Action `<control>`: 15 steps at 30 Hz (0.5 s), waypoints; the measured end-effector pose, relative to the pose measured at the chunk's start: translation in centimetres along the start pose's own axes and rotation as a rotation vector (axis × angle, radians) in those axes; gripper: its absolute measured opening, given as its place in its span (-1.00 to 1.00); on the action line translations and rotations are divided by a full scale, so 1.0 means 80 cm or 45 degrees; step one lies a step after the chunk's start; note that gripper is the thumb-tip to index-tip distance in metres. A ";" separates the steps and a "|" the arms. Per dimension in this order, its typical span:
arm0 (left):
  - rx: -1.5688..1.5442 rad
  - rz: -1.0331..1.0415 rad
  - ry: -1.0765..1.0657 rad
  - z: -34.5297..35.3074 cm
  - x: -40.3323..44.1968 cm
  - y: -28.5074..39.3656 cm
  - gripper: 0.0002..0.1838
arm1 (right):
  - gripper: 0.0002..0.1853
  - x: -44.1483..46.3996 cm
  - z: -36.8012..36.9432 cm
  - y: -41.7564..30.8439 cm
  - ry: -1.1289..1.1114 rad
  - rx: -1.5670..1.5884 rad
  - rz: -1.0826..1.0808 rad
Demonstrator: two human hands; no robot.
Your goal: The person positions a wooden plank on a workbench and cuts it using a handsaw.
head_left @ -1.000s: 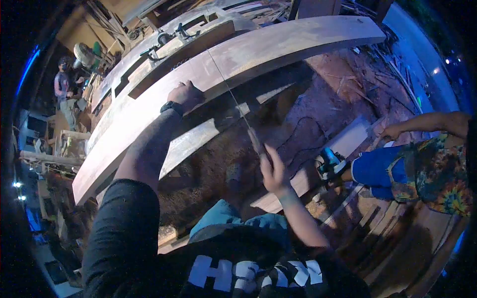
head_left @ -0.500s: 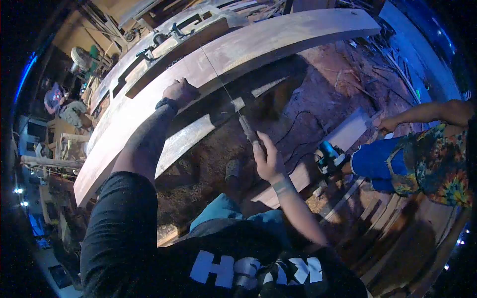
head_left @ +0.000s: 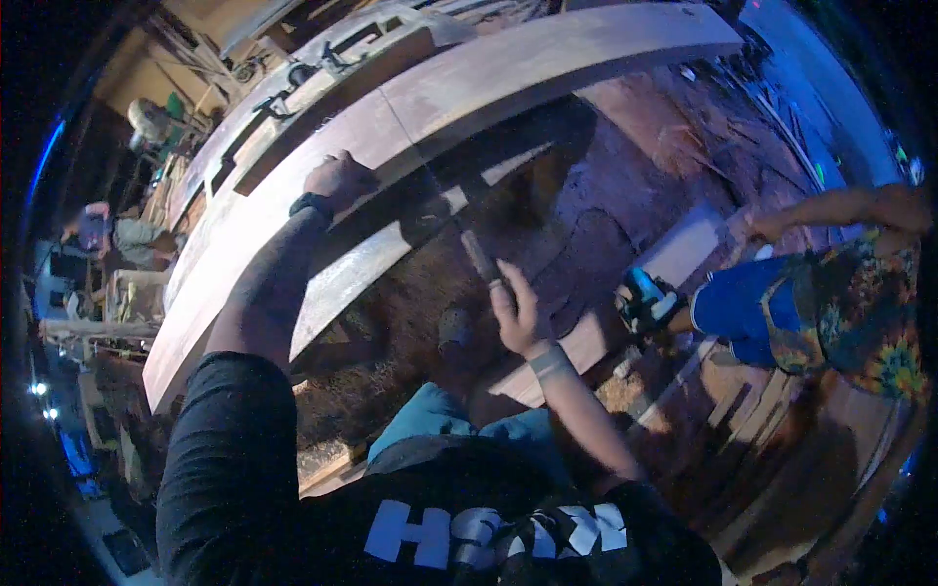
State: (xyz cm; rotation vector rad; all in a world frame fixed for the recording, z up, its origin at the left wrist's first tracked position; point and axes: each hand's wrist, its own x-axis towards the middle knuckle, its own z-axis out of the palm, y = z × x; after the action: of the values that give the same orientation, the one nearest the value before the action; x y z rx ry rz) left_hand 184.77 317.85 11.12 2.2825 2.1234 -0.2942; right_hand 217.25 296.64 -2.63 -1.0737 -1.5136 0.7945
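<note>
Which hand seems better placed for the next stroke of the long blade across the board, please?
Probably the right hand: it grips the handle, with the blade reaching over the board. The left hand rests on the board, apart from the blade.

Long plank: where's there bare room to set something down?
On the plank: bare top right of the saw, out to the far end; another patch left of the left hand and forearm. Tight between hand and saw; crowded behind, where a brown board runs close along the back edge.
</note>
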 end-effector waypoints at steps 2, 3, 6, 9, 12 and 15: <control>-0.132 0.091 0.022 0.015 0.009 -0.015 -0.57 | -0.54 -0.027 -0.027 -0.051 -0.056 0.051 0.098; -0.101 0.081 0.008 0.021 0.017 -0.021 -0.58 | -0.54 -0.050 -0.045 -0.072 -0.069 0.049 0.106; 0.006 0.021 0.053 0.032 0.024 -0.030 -0.62 | -0.52 -0.134 -0.107 -0.106 -0.174 -0.116 0.098; 0.016 0.020 0.012 -0.001 -0.001 -0.003 -0.58 | -0.53 -0.097 -0.077 -0.056 -0.112 -0.116 0.031; 0.064 0.053 0.020 0.026 0.014 -0.019 -0.57 | -0.55 -0.006 -0.016 0.004 -0.048 0.061 0.045; -0.012 -0.092 0.022 -0.001 0.001 0.001 -0.53 | -0.57 0.000 -0.015 -0.018 -0.071 0.087 0.126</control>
State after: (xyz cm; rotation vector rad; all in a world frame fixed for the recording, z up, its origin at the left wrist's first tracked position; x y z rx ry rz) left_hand 184.86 317.97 11.20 2.2146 2.2145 -0.2663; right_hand 218.11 296.01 -1.04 -1.0896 -1.4783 0.9453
